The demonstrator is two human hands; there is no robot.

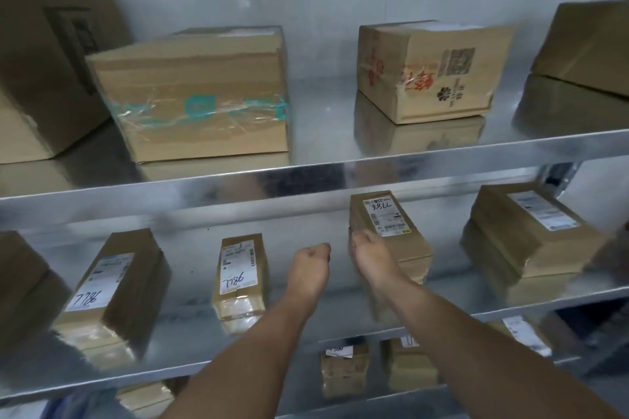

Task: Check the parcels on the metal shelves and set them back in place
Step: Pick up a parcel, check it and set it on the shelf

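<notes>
Looking at the labelled parcel [394, 231]: lying flat on the middle shelf [190, 326], a bit right of centre, long side running 6 to 12, label up with a handwritten number. Not far from the front lip at its 6 o'clock end, so worth watching.

Biggest risk, judging from here: getting dragged by one corner only. Held at just the 7 o'clock corner, could swing round, tip over the lip and drop toward the parcels on the lower shelf [343, 367] down at 6. Glossy tape on slick metal, so probably slides easily. Could also bump the stacked parcels [531, 241] over at 3 o'clock if swung that way, and knock that pile crooked. Also easy to botch the "back in place" bit by shoving it into the wrong gap or putting it label-down. Would get the second hand onto the far side before lifting.

Hands now. Right hand [369, 250]: on the parcel's 7 o'clock corner, fingers curled over the edge. Looks like a grip rather than a flat touch, though too blurry to swear by it. Left hand [311, 260]: at 9 o'clock of the parcel, just apart from it, balled into a fist, holding nothing, hovering above bare shelf and touching nothing as far as can be told.

Further out: small parcel [238, 282] at 9 o'clock beyond the left hand, well clear. Up at 12, red-printed box [425, 75] on the top shelf [306, 180], not in the way.
</notes>
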